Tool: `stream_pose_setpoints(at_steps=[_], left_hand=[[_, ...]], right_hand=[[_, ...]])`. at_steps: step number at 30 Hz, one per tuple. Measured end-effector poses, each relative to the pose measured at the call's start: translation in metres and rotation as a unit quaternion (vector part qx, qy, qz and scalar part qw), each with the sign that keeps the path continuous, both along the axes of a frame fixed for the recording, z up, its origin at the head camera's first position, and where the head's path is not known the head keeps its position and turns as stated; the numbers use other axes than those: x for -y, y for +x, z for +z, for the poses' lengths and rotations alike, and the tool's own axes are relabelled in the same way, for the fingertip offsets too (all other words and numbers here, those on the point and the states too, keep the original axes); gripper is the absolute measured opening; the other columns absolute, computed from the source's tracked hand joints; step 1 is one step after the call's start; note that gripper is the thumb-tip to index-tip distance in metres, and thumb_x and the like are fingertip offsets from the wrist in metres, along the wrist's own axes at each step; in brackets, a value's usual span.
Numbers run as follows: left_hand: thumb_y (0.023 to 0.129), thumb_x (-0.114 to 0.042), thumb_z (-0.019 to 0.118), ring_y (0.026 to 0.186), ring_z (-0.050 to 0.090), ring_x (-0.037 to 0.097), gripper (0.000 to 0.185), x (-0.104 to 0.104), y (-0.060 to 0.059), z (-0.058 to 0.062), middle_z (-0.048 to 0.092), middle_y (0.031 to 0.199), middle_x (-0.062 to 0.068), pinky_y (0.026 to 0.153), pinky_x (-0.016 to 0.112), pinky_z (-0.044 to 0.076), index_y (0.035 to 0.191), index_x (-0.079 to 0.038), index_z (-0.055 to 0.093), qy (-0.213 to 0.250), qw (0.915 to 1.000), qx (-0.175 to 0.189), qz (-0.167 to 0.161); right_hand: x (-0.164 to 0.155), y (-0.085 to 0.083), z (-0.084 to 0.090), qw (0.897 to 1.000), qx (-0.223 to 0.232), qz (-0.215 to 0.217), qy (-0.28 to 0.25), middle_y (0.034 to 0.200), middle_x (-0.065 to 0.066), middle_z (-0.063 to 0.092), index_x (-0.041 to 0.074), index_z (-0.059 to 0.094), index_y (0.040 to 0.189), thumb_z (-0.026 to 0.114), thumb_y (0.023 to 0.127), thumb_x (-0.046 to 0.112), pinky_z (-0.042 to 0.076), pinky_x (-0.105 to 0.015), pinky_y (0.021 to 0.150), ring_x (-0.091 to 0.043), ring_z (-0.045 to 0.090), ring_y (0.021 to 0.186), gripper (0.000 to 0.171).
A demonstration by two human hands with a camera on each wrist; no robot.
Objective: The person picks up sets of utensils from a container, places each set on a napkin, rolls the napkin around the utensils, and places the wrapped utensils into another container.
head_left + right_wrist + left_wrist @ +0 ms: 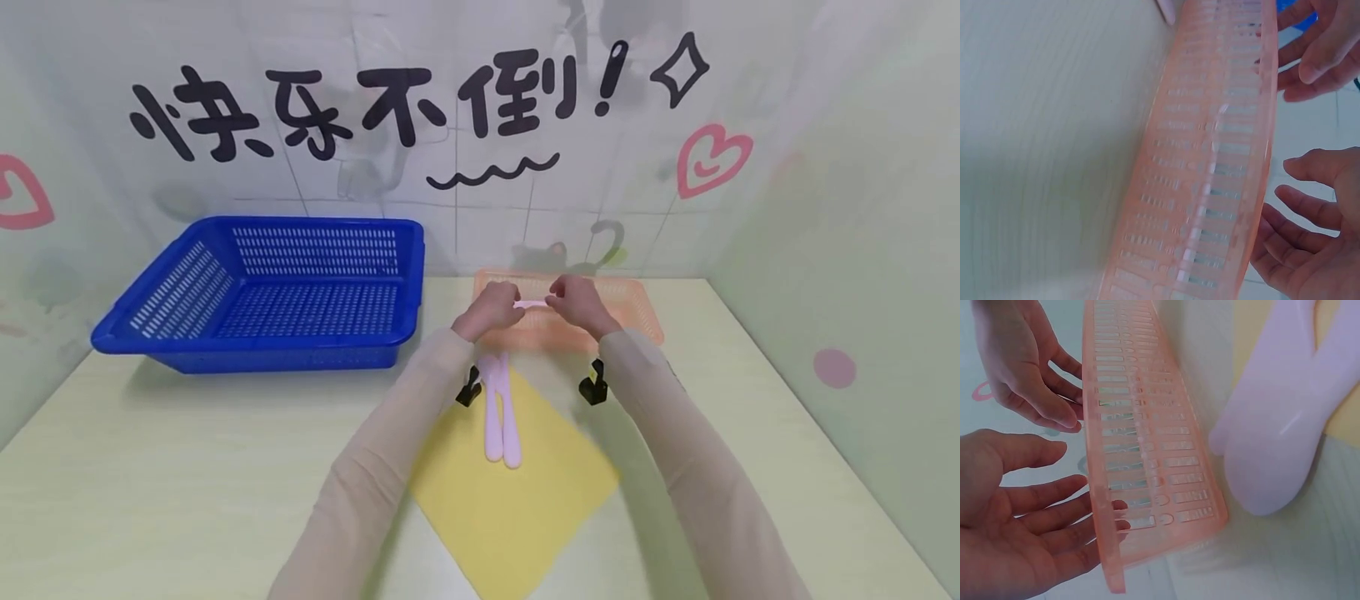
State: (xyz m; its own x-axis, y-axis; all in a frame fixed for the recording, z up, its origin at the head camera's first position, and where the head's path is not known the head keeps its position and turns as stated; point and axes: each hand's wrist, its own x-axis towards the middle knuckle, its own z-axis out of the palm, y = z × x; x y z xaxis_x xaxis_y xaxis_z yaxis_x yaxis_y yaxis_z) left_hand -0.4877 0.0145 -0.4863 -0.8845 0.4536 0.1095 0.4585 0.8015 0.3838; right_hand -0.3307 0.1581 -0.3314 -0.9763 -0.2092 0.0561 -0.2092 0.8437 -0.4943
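Both hands hover over a small orange slotted basket [637, 312] at the back of the table. My left hand [495, 307] and right hand [573, 304] face each other a short way apart. A short pink piece [531, 304] shows between them; whether either hand touches it I cannot tell. In the left wrist view the left hand [1016, 519] lies palm up with relaxed fingers beside the basket wall [1141, 425], holding nothing. The right hand [1310, 237] also has loose, spread fingers by the basket [1210, 156]. Two pink spoons [501, 417] lie side by side on a yellow cloth [517, 500].
A large blue slotted basket [187, 333] stands at the back left of the pale table. Walls close the table in behind and on the right. The yellow cloth lies between my forearms, near the front edge.
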Motion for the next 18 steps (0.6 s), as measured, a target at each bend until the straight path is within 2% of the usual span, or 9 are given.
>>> stream_pose_setpoints(at_steps=[2,3,6,10,12,13,15,17,18], left_hand=[[0.079,-0.043,0.059,0.094,0.057,0.021,0.041,0.001,0.002,0.002,0.062,0.101,0.003,0.077,0.031,0.046,0.101,-0.009,0.061,0.009,0.9998,0.019,0.002],[0.079,-0.036,0.059,0.097,0.056,0.023,0.038,0.001,0.005,0.004,0.061,0.104,0.005,0.079,0.032,0.046,0.103,-0.006,0.061,0.007,0.9997,0.024,0.007],[0.081,-0.033,0.059,0.102,0.054,0.024,0.040,0.003,0.023,0.024,0.060,0.110,0.007,0.083,0.031,0.044,0.107,-0.003,0.060,0.009,0.9989,0.046,0.010],[0.081,-0.026,0.059,0.086,0.056,0.021,0.035,0.003,0.040,0.040,0.061,0.103,0.010,0.074,0.031,0.046,0.103,0.001,0.059,0.016,0.9975,0.064,0.025],[0.080,-0.027,0.060,0.078,0.055,0.019,0.034,0.003,0.039,0.038,0.061,0.098,0.010,0.068,0.031,0.046,0.100,0.001,0.059,0.024,0.9967,0.074,0.024],[0.080,-0.026,0.061,0.077,0.054,0.019,0.034,0.002,0.037,0.037,0.061,0.097,0.010,0.067,0.031,0.046,0.101,0.001,0.059,0.023,0.9957,0.086,0.026],[0.080,-0.030,0.062,0.081,0.054,0.017,0.038,0.001,0.037,0.040,0.060,0.101,0.006,0.072,0.030,0.046,0.105,-0.002,0.058,0.015,0.9917,0.125,0.026],[0.079,-0.031,0.062,0.076,0.053,0.015,0.037,0.002,0.035,0.036,0.060,0.096,0.006,0.068,0.028,0.045,0.102,-0.002,0.059,0.026,0.9916,0.127,0.008],[0.080,-0.030,0.062,0.077,0.053,0.015,0.036,0.000,0.035,0.037,0.060,0.098,0.005,0.069,0.028,0.045,0.103,-0.003,0.058,0.022,0.9901,0.138,0.011]], right_hand=[[-0.003,-0.003,-0.002,1.000,0.001,0.001,0.008,0.103,-0.026,0.056,-0.012,0.054,0.105,0.051,0.087,0.010,0.042,-0.043,0.084,-0.035,0.052,0.095,0.028],[-0.004,-0.004,-0.003,1.000,0.001,0.001,0.009,0.104,-0.026,0.055,-0.012,0.054,0.105,0.051,0.087,0.010,0.041,-0.043,0.085,-0.035,0.052,0.097,0.029],[-0.005,-0.006,-0.003,1.000,0.001,0.004,0.016,0.108,-0.027,0.054,-0.013,0.053,0.107,0.052,0.087,0.010,0.040,-0.043,0.088,-0.036,0.051,0.101,0.031],[-0.003,-0.012,-0.004,0.999,0.030,0.012,0.041,0.116,-0.027,0.051,-0.014,0.048,0.114,0.053,0.087,0.009,0.039,-0.043,0.090,-0.036,0.049,0.106,0.036],[-0.005,-0.021,-0.012,0.997,0.049,0.022,0.063,0.121,-0.027,0.048,-0.013,0.045,0.119,0.053,0.087,0.010,0.038,-0.043,0.093,-0.036,0.047,0.110,0.041],[-0.007,-0.026,-0.017,0.995,0.052,0.036,0.072,0.123,-0.025,0.047,-0.012,0.044,0.121,0.053,0.087,0.012,0.037,-0.043,0.094,-0.035,0.046,0.111,0.042],[-0.018,-0.052,-0.044,0.993,0.040,0.062,0.091,0.122,-0.024,0.048,-0.010,0.042,0.123,0.054,0.086,0.017,0.038,-0.040,0.094,-0.034,0.047,0.111,0.047],[-0.031,-0.085,-0.080,0.989,0.002,0.090,0.113,0.118,-0.023,0.051,-0.008,0.044,0.122,0.055,0.084,0.021,0.040,-0.038,0.088,-0.034,0.050,0.105,0.049],[-0.033,-0.089,-0.085,0.987,-0.004,0.101,0.124,0.117,-0.022,0.052,-0.007,0.044,0.122,0.054,0.083,0.020,0.040,-0.038,0.088,-0.033,0.050,0.105,0.049]])
